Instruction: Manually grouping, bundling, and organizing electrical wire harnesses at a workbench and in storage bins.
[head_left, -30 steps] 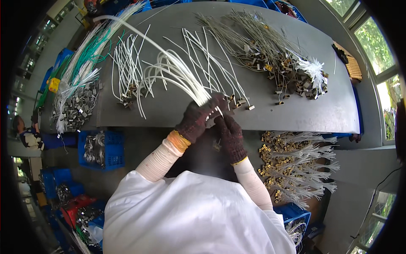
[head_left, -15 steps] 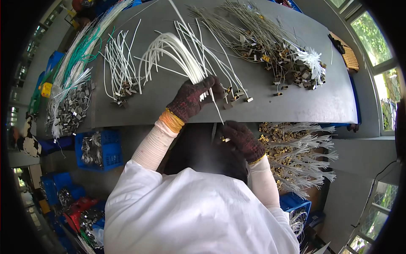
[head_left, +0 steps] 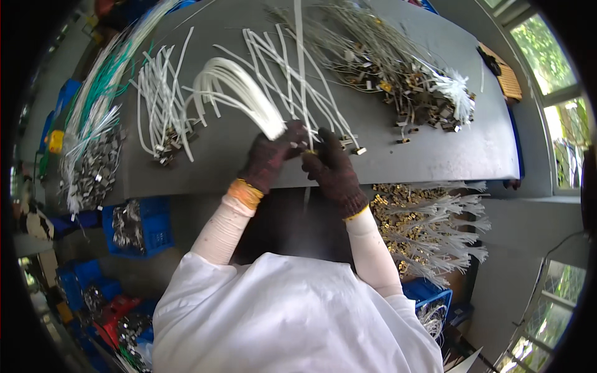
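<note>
My left hand (head_left: 268, 158), in a dark knitted glove, is closed round one end of a bundle of white cord-like tubes (head_left: 252, 105) that arches up and away to the left. My right hand (head_left: 337, 174), gloved alike, is beside it above the table's near edge. Its thumb and fingers pinch a small brass-coloured end piece (head_left: 310, 151), mostly hidden by the glove. The fingertips of both hands almost meet. A thin pale strand (head_left: 300, 56) runs up between them to the top of the view. Just beyond lie loose white wires (head_left: 280, 74) with small metal ends.
On the grey table (head_left: 249, 171) lie a white wire pile (head_left: 163, 93) left, grey wires with metal ends (head_left: 385, 68) right, and a green-and-white bundle (head_left: 102, 105) far left. Brass-ended bundles (head_left: 429, 230) lie below the edge at right. A blue crate (head_left: 155, 227) stands lower left.
My right hand has risen from below the table edge to beside my left hand, bringing the small brass piece up. The left hand has shifted slightly left and down with its bundle.
</note>
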Available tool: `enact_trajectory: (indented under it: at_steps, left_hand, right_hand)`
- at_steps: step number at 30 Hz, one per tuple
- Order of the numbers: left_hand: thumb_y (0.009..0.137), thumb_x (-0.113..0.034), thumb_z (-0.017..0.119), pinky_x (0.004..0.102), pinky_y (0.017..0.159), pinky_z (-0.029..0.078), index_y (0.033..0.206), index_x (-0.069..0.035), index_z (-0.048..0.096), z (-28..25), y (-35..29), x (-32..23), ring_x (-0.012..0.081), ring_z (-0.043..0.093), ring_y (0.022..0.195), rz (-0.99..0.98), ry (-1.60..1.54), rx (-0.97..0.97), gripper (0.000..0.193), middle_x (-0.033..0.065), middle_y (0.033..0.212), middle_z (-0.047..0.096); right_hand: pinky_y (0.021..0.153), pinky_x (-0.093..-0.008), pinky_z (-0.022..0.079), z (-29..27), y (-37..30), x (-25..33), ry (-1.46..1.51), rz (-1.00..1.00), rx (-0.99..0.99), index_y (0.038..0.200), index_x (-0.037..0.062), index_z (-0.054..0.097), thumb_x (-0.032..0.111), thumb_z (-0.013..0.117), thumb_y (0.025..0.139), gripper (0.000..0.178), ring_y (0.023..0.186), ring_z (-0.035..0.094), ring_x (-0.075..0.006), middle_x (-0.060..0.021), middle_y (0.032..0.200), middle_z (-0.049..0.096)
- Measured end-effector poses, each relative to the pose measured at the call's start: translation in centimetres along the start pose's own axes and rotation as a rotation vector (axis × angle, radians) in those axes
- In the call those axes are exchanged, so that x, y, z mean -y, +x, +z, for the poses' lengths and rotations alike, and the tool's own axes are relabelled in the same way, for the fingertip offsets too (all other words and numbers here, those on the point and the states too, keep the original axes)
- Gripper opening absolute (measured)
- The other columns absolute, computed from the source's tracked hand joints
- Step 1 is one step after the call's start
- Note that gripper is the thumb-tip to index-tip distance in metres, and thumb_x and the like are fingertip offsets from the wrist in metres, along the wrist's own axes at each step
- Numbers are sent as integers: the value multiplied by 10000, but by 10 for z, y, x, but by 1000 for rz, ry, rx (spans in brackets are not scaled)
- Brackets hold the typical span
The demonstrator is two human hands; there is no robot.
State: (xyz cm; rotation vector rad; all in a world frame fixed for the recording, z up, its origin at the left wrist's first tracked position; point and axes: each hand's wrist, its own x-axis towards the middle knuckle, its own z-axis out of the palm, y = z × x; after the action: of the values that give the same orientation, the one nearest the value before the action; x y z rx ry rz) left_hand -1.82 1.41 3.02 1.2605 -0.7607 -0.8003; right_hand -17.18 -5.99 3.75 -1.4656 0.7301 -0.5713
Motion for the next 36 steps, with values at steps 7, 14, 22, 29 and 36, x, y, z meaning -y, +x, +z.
enact_trajectory:
  at_steps: [7, 14, 22, 29, 36]
  left_hand:
    - [954, -368, 644, 257, 578, 480, 1130, -51, 642, -39, 11, -13, 112, 604, 662, -391, -129, -206, 362, 31, 805, 650]
    - [964, -335, 635, 306, 657, 555, 1136, -17, 635, 21, 15, 8, 169, 668, 763, -320, -200, 50, 361, 80, 917, 689]
    - [955, -216, 638, 399, 858, 551, 1278, -71, 555, 104, 1, 74, 235, 651, 1033, -780, -642, 304, 364, 90, 1146, 662]
    - [941, -273, 652, 444, 916, 506, 1286, -46, 535, 185, 5, 139, 278, 615, 1095, -760, -739, 301, 429, 121, 1157, 637]
    - [924, -255, 644, 501, 873, 555, 1217, -61, 566, 218, 32, 119, 320, 659, 1011, -689, -848, 159, 360, 136, 1115, 666]
  right_hand:
    - [872, -432, 504, -132, 40, -50, -1023, -93, -751, 1190, 65, 595, 169, 728, 841, 388, 1008, 619, -331, -161, 1120, 622]
    - [790, -442, 506, -183, 51, -71, -1117, 250, -521, 1090, 32, 636, 269, 666, 853, 337, 935, 632, -360, -174, 1003, 648]
    - [555, -236, 411, -182, -95, -25, 193, 457, -472, 921, 34, 662, 235, 647, 870, 208, 638, 533, -78, -12, 748, 598]
    - [543, -250, 435, -182, -261, -11, -181, 529, -349, 904, 51, 683, 136, 653, 838, 112, 633, 571, -106, -23, 771, 620]
    - [606, -276, 481, -164, -369, -67, -625, 126, -36, 934, 42, 704, -11, 688, 755, 188, 668, 610, -177, -72, 831, 658]
